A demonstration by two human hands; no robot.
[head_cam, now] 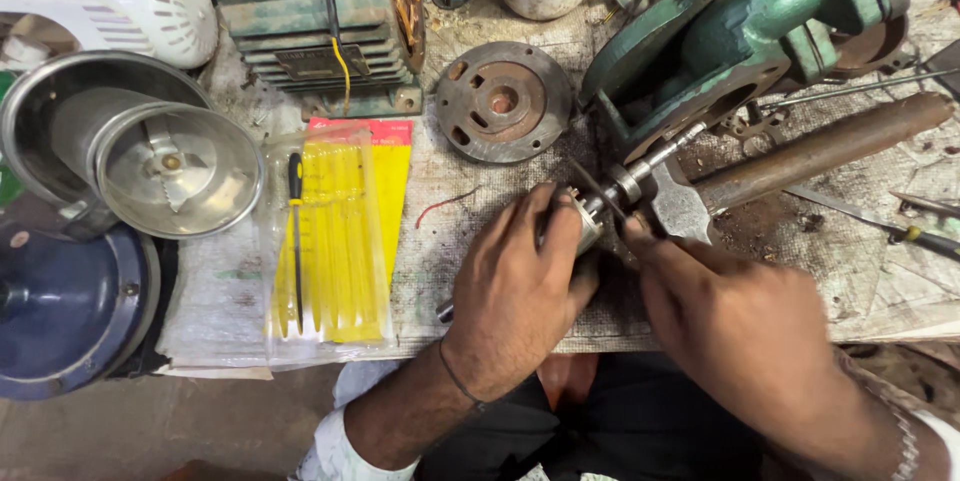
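Note:
My left hand [520,286] is closed around a small silvery metal part [587,224] at the end of a steel shaft [650,163]. The shaft sticks out of a green cast pump housing [740,36]. My right hand [745,326] pinches a thin dark tool [598,191] that crosses the shaft just beside my left fingers. A hammer lies right behind my right fingertips, its grey head [682,206] touching the shaft area and its brown handle [830,146] pointing right.
A rusty round flange [503,101] lies behind my hands, with a green motor [320,11] to its left. A plastic packet of yellow sticks [345,231] and a black-handled screwdriver [296,241] lie left. Steel bowls [150,156], a blue cover [60,306] and another screwdriver [915,237] sit nearby.

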